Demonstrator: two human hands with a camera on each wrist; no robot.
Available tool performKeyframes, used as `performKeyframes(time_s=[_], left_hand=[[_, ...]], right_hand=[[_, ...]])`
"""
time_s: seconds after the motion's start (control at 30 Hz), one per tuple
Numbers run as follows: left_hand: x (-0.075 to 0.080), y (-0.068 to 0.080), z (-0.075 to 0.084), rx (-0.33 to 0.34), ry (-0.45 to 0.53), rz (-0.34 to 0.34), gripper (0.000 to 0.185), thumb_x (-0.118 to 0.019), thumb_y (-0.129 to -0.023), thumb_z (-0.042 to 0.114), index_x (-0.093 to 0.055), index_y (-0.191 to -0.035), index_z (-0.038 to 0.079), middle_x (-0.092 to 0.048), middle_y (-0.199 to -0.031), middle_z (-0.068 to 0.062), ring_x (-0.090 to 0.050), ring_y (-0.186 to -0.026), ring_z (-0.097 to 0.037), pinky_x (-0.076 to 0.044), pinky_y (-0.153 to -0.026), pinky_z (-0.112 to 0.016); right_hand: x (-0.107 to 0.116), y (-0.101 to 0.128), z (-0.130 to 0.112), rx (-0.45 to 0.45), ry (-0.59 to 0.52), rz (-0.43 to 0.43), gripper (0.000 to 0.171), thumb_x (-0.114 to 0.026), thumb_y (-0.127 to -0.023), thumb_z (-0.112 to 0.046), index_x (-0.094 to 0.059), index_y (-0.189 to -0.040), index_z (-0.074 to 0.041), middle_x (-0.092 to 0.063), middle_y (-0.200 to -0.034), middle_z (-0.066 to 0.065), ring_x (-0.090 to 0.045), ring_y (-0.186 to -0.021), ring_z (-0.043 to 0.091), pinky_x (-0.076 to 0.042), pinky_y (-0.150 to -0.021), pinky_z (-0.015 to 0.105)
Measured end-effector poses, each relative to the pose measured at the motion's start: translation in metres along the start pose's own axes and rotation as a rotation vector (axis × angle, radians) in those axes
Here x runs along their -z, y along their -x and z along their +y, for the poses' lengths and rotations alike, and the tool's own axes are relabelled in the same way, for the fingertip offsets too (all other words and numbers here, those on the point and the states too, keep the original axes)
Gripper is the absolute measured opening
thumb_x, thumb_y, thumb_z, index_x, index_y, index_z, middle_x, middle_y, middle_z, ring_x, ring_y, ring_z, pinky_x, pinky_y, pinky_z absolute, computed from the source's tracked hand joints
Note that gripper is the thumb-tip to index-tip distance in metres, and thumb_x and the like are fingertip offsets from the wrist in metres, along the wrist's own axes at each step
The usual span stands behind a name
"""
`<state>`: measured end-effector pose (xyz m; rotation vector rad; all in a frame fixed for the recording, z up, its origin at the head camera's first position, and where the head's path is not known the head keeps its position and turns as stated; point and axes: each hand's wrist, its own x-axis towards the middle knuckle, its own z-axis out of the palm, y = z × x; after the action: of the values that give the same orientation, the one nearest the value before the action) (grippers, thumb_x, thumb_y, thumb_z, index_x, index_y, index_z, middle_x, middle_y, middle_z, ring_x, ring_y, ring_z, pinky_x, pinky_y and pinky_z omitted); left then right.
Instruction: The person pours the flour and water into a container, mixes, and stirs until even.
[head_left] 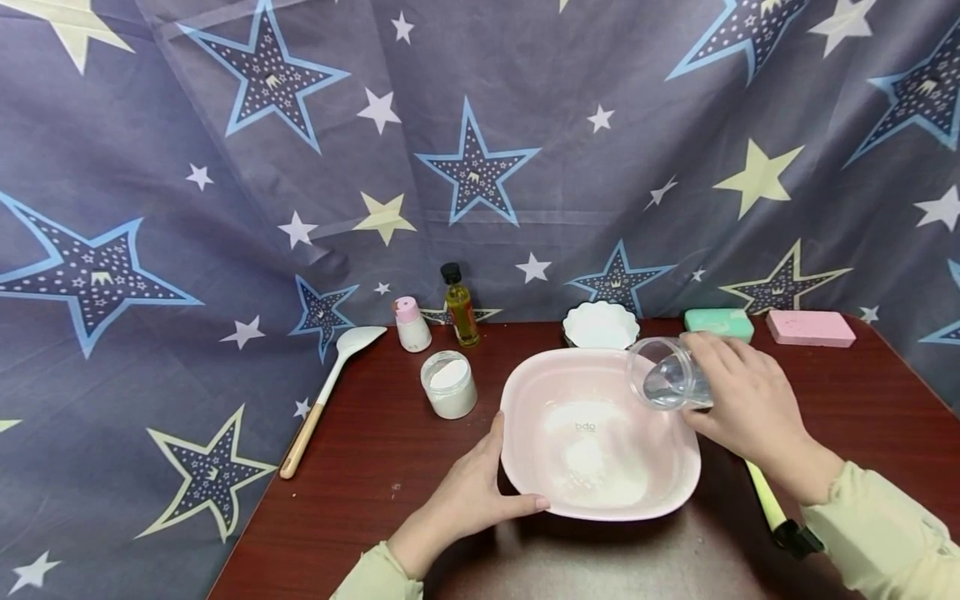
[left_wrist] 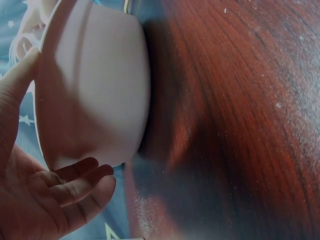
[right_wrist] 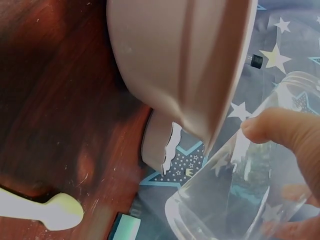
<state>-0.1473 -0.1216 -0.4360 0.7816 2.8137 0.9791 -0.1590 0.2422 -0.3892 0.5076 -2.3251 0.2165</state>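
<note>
While tilted over the pink bowl (head_left: 600, 433), clear cup (head_left: 663, 375) in the right hand's (head_left: 750, 408) grip, left hand (head_left: 468, 496) clasping the bowl's rim.

Worktop (head_left: 390, 467): dark red-brown wood grain. Basin (head_left: 600, 500) at centre: pale pink, whitish patch inside. Glass (head_left: 663, 375) at its 2 o'clock rim: clear. Scalloped dish (head_left: 600, 325) at 12 o'clock: white. Oil bottle (head_left: 461, 308) at 11: amber, black cap. Small bottle (head_left: 411, 323): white, pink cap. Jar (head_left: 448, 383) at 9: clear, white powder. Spoon (head_left: 330, 387): white head, tan handle. Blocks at 1 o'clock: mint green (head_left: 718, 322), pink (head_left: 810, 327). Backdrop (head_left: 225, 208): grey-blue, with white, yellow and blue-outlined stars. Sleeves (head_left: 885, 525): pale yellow-green.
</note>
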Motion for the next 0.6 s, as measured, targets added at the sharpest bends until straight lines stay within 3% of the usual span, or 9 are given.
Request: performKeyframes(time_s=[0.6], left_hand=[[0.0009, 0.0004, -0.0013, 0.016, -0.006, -0.011, 0.125, -0.074, -0.07, 0.068, -0.01, -0.157, 0.005, -0.029, -0.157, -0.011, -0.035, -0.139, -0.021, -0.037, -0.107, -0.044]], right_hand=[[-0.0059, -0.002, -0.004, 0.064, 0.075, -0.003, 0.086, -0.083, -0.051, -0.025, -0.051, -0.129, -0.006, -0.057, -0.12, 0.018, -0.052, -0.101, 0.043, -0.042, -0.073, 0.058]])
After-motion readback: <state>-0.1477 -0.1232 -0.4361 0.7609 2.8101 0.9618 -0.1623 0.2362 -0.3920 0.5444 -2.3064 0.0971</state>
